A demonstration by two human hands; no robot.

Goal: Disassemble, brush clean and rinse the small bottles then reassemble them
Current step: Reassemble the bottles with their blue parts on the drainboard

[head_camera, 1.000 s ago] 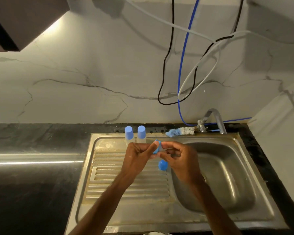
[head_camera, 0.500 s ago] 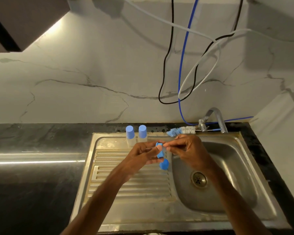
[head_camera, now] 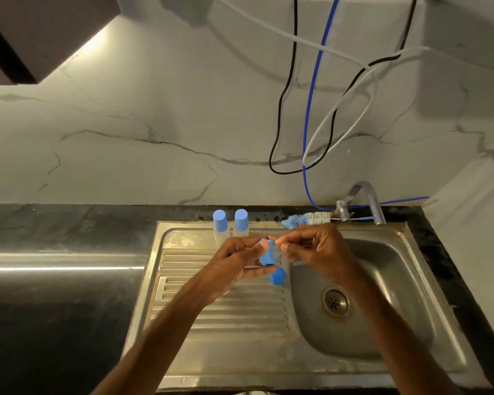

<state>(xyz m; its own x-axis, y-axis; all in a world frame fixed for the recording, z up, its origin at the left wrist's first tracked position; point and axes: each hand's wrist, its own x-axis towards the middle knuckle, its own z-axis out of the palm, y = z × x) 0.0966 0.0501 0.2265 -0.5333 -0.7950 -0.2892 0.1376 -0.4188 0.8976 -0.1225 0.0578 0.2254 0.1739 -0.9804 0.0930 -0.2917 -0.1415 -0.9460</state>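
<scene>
Gripping a cap [head_camera: 266,259] in the left hand [head_camera: 234,263] and pinching the bottle [head_camera: 278,253] with the right hand [head_camera: 320,252], the person works over the sink [head_camera: 183,232], likely to catch drips. Two capped bottles [head_camera: 220,223] stand behind.

The right hand [head_camera: 321,250] has left its place low over the basin, where a second ago it hid the drain [head_camera: 334,301]. It now sits farther back, near the back rim of the sink [head_camera: 183,227], and the drain shows in full. Its forearm has swung outward and now crosses the basin to the right of the drain. A second ago the fingertips of both hands met on the blue cap [head_camera: 266,257], which showed only as a thin sliver. Now the left hand [head_camera: 237,262] holds the cap alone, with more of it showing, and the right fingertips have drawn just off it to pinch the clear bottle [head_camera: 278,253] beside it.
</scene>
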